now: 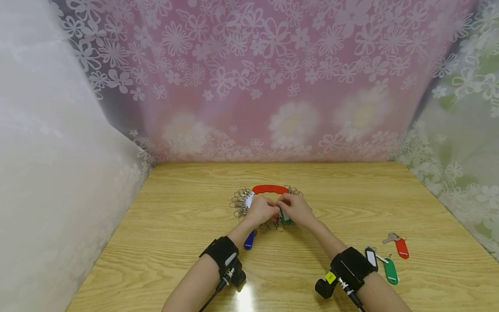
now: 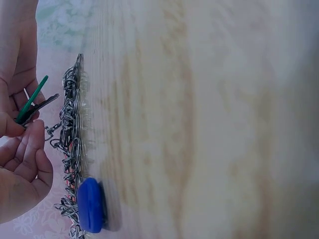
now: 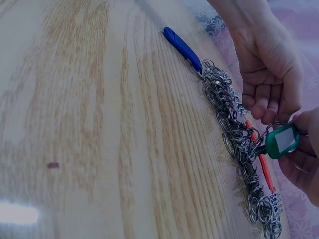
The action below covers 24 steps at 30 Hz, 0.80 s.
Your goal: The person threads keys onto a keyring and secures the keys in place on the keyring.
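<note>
Between both hands is a green key tag (image 1: 286, 217) with a white label; a dark key (image 2: 46, 102) hangs by it. My right hand (image 1: 295, 208) holds the tag in its fingers. My left hand (image 1: 260, 211) pinches at the tag's thin metal ring (image 3: 277, 124), its fingers curled. Under and behind the hands lies a loop of many metal rings and clasps (image 3: 232, 129) with a red handle (image 1: 270, 189) at the far side. A clasp (image 2: 52, 130) sticks out toward the left fingertips. A white tag (image 1: 249, 199) sits on the loop's left part.
A blue key tag (image 1: 248, 241) lies at the loop's near left. To the right on the wooden table (image 1: 187, 268) are a red key tag (image 1: 402, 248) with a key, a black-framed tag (image 1: 371, 258) and another green tag (image 1: 391, 271). Patterned curtains stand behind.
</note>
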Motion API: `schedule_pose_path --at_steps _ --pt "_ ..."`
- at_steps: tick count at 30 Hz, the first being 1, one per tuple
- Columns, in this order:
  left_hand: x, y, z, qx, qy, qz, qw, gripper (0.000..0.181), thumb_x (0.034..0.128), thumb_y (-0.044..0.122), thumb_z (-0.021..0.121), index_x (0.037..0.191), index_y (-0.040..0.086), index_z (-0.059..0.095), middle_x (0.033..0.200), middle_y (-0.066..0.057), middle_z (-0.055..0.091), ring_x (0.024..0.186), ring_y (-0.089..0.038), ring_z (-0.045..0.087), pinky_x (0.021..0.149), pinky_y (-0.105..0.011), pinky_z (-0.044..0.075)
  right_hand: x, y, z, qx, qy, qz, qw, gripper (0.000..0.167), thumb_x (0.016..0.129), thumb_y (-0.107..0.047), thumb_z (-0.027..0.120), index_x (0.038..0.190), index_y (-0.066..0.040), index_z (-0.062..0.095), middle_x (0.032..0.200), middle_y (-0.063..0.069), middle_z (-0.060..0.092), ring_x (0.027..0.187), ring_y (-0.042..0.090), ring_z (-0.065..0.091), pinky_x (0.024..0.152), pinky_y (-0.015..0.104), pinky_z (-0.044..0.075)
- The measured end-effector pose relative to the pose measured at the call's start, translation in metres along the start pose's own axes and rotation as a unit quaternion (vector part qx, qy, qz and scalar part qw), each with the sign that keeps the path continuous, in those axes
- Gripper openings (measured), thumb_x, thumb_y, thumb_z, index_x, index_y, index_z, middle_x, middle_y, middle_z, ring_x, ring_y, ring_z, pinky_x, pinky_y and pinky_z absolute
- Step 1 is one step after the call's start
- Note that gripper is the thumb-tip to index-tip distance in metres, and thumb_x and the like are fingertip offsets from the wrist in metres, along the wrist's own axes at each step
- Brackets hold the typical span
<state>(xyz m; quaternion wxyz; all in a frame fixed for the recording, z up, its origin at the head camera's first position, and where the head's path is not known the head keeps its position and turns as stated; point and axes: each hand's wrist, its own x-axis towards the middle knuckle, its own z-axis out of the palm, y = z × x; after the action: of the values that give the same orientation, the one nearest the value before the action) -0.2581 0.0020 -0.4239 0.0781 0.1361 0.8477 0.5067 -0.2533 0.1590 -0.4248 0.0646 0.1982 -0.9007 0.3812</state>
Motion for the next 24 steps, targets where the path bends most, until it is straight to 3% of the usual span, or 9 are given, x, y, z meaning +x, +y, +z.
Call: schedule_pose_path --at_steps 13,24 --pt "0.0003 0.0008 -0.0006 -0.007 0.006 -0.009 0.9999 0.014 0.0860 0.013 0.064 0.087 0.004 0.075 0.061 -0.004 0.065 0.060 -0.019 0.064 0.057 -0.025 0.049 -0.0027 0.0070 0.0028 -0.019 0.009 -0.003 0.9998 0.010 0.091 -0.012 0.060 0.088 -0.006 0.067 0.079 0.003 0.064 0.064 0.011 0.052 0.058 0.029 0.043" --pt "-0.0022 0.0061 -0.0004 0.000 -0.007 0.012 0.9999 0.015 0.0858 0.011 0.063 0.079 0.006 0.075 0.059 -0.007 0.064 0.063 -0.023 0.063 0.051 -0.022 0.039 -0.0002 0.0016 -0.0017 0.018 0.009 0.050 0.9985 0.011 0.091 -0.010 0.057 0.087 -0.004 0.065 0.079 0.004 0.063 0.064 0.014 0.049 0.059 0.030 0.042"
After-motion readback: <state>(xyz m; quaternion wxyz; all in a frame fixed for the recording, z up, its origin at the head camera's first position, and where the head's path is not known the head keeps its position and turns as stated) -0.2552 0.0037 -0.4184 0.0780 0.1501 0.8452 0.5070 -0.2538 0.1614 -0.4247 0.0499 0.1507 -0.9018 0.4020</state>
